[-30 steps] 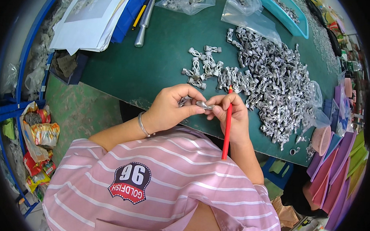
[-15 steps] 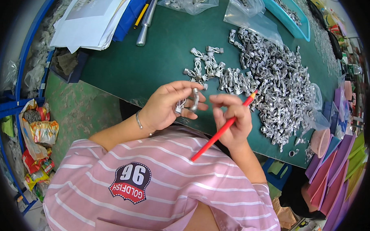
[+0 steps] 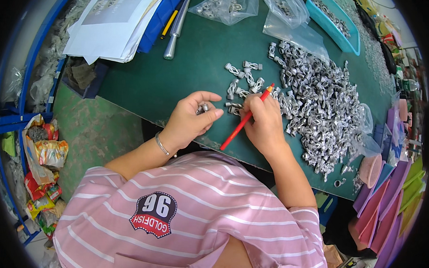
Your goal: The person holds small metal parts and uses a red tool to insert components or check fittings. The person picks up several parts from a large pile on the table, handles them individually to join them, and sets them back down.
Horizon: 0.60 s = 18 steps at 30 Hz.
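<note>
My left hand is curled over the table's near edge, with a few small silver metal pieces held in its fingers. The thumb partly covers them, so their number is unclear. A red pencil slants through my right hand, its sharpened end pointing up and away. The fingertips of that hand reach down to a loose scatter of looped silver metal pieces with ribbed ends; whether they pinch one is hidden. Just right of it spreads a large heap of the same pieces.
Papers on a blue tray, a yellow pencil and a tapered metal rod lie at the back left of the green table. Plastic bags and a turquoise basket hold more pieces. A pink container stands at the right edge.
My right hand has moved forward onto the scattered pieces, carrying the red pencil. My left hand has closed further round its pieces and no longer displays one at the fingertips. The view has shifted slightly.
</note>
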Motion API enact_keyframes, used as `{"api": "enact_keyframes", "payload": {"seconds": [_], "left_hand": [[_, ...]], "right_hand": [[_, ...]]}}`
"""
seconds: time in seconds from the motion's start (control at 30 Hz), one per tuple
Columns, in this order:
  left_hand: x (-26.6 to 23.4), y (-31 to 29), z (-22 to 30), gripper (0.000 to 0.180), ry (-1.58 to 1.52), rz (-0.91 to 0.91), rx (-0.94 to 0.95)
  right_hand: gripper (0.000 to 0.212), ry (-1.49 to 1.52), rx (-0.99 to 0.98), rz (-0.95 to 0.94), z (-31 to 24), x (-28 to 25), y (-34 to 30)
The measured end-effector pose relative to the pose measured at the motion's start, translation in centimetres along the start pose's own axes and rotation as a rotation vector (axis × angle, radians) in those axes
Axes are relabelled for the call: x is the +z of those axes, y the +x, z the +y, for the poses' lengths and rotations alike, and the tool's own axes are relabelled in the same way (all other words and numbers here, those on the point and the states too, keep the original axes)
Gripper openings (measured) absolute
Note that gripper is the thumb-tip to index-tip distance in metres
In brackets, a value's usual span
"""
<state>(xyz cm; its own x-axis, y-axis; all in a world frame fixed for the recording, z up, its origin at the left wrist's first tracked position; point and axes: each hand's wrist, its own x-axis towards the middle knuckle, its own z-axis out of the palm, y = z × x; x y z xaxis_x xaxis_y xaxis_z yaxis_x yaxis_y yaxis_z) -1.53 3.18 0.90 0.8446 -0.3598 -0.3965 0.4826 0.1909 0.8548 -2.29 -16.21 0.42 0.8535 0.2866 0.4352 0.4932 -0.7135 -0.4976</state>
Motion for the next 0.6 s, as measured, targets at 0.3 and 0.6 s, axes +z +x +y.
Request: {"api": "enact_keyframes", "payload": {"seconds": [0.3, 0.6], "left_hand": [[0.9, 0.2, -0.2, 0.018, 0.373, -0.123, 0.058], [1.6, -0.6, 0.3, 0.024, 0.378, -0.28, 0.497]], "right_hand": [[0.03, 0.429, 0.093, 0.173, -1.7, -1.0, -2.9], [0.024, 1.414, 0.489, 0.214, -1.6, 0.2, -5.0]]}}
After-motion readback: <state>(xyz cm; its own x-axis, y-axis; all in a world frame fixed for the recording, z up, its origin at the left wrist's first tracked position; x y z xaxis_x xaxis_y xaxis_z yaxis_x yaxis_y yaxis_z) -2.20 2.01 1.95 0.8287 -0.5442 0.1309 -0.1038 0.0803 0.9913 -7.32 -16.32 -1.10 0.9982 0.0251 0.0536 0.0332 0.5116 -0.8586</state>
